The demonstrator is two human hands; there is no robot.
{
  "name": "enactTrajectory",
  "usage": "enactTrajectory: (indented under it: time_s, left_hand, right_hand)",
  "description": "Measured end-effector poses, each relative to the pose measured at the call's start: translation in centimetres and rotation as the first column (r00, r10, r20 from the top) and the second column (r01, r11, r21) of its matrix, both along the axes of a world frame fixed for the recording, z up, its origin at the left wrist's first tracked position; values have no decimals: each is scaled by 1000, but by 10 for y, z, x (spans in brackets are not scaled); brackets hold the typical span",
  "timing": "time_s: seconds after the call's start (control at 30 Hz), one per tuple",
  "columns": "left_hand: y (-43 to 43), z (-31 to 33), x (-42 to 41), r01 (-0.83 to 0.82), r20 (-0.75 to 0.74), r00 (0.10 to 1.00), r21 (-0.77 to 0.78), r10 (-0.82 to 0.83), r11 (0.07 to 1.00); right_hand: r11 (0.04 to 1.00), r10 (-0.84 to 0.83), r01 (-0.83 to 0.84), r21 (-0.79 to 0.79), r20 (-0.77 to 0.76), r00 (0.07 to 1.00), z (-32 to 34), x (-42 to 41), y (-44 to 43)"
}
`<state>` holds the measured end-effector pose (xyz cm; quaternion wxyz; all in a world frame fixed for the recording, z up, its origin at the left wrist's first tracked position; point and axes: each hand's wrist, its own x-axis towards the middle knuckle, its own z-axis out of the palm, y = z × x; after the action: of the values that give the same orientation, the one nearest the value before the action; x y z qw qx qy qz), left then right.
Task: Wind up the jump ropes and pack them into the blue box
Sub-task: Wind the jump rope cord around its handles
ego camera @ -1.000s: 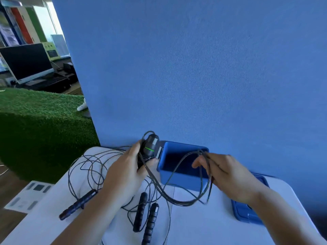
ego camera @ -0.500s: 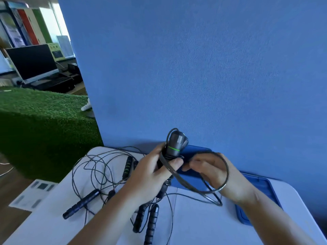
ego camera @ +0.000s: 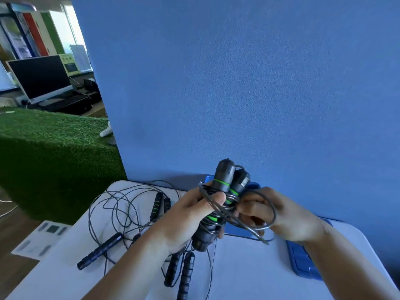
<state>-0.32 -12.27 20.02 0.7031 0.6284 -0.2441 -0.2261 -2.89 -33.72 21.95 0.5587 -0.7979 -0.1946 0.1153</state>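
The left hand [ego camera: 186,215] is raised above the middle of the white counter [ego camera: 249,276], its fingers [ego camera: 213,198] and thumb clenched round a pair of black jump-rope handles [ego camera: 225,187] with green rings, held side by side and tilted with their caps up and to the right. Thin dark cable [ego camera: 269,221] is wrapped in several turns about the handles' middle, and a loose loop of it runs out to the right hand [ego camera: 290,217], whose curled fingers pinch it just beside the handles. The blue box [ego camera: 236,231] stands at the counter's far edge against the blue backdrop [ego camera: 259,94], mostly hidden behind both hands. A blue lid [ego camera: 303,265] lies flat near the right edge. On the counter's left half lies a tangle of unwound cable [ego camera: 121,204] with a single black handle [ego camera: 99,251] towards the left edge, two green-banded handles [ego camera: 160,202] near the far edge, and two ribbed black handles [ego camera: 181,271] at the near edge under the left wrist. An artificial-turf block [ego camera: 54,159] and a monitor [ego camera: 41,76] are off to the left.
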Motion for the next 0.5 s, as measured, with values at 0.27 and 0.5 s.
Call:
enactTrajectory:
  time_s: [0.27,0.5]
  left_hand:
    - [17,-16,1,10,-159,987,-55,-18,998]
    - [21,-27,-4,-11,-288,957,-104,-20,995]
  right_hand:
    - [861,-149,217,460,-180,972,-5,-2,-6]
    - [536,-91,292,793,-289,953,12,2,-2]
